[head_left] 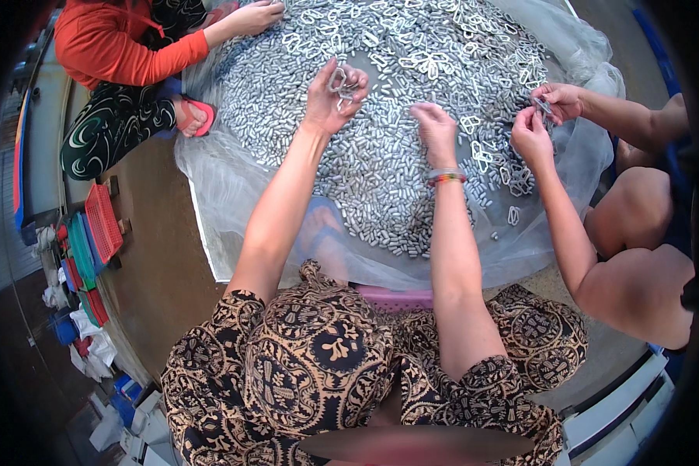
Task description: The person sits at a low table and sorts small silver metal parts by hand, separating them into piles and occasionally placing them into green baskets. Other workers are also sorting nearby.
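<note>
Above a wide heap of small silvery metal cylinders [380, 206], my left hand [335, 97] is raised with its palm up and fingers curled. It holds a few oval metal links [337, 78]. To its right, my right hand [436, 128] hovers low over the heap, its fingers bent and drawn together; anything between the fingertips is too small to make out. A beaded bracelet [447, 177] circles that wrist. More pale oval links [427, 64] lie scattered on the cylinders beyond my hands, and others [481, 155] lie to the right.
A translucent sheet [233, 210] spreads under the heap. At the right, a co-worker's hands [537, 124] handle a small metal piece. Another person in a red sleeve [171, 58] reaches in at the far left. Plastic baskets [102, 221] stand on the left; a pink plastic edge [396, 298] shows before me.
</note>
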`<state>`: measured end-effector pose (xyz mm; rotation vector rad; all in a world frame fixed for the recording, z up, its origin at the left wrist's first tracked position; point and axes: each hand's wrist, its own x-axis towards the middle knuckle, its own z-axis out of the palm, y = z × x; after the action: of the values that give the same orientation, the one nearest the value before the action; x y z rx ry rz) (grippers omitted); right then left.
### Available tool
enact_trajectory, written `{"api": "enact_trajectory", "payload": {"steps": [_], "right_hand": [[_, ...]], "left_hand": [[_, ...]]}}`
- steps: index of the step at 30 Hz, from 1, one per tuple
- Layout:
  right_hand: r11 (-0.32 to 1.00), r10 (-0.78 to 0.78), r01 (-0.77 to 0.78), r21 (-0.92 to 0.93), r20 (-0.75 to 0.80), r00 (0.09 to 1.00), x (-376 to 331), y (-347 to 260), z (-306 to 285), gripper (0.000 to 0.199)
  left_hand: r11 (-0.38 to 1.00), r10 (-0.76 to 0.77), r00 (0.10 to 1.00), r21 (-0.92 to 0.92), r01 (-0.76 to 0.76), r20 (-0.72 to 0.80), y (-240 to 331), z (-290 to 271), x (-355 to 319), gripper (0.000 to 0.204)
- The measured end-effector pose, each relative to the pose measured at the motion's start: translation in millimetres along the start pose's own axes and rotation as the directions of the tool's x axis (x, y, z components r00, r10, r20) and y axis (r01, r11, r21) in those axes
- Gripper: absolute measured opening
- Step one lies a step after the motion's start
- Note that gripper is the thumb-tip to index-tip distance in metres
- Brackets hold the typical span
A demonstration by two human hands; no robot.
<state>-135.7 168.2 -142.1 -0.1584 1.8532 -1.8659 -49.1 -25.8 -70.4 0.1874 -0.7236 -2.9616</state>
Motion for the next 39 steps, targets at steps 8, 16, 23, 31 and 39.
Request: {"api": "enact_trajectory", "payload": {"steps": [8,16,23,31,39], "right_hand": [[0.701,0.038,-0.232,0.674,0.289,0.956,-5,-28,-70,0.006],[0.99,0.026,-0.038,0.136,0.091,0.996,7,-35,-72,0.011],[0.594,-0.177,0.098,-0.799,-0.01,0.984,6,-1,-31,0.03],[0.933,0.154,-0.17,0.318,0.077,0.985,2,5,-35,0.014],[0.644,-0.007,-0.157,0.749,0.212,0.977,-1,-27,-58,0.013]], "left_hand": [[0.478,-0.145,0.932,0.802,0.359,-0.331,-31,-15,34,0.029],[-0.196,0.138,0.99,0.98,-0.013,0.041,-33,-12,26,0.022],[0.997,0.012,1.0,0.074,-0.011,-0.011,25,16,-7,0.014],[-0.445,0.112,0.975,0.887,-0.125,0.194,-37,-58,53,0.02],[-0.757,0.151,0.982,0.652,0.038,0.118,-78,-53,33,0.032]]}}
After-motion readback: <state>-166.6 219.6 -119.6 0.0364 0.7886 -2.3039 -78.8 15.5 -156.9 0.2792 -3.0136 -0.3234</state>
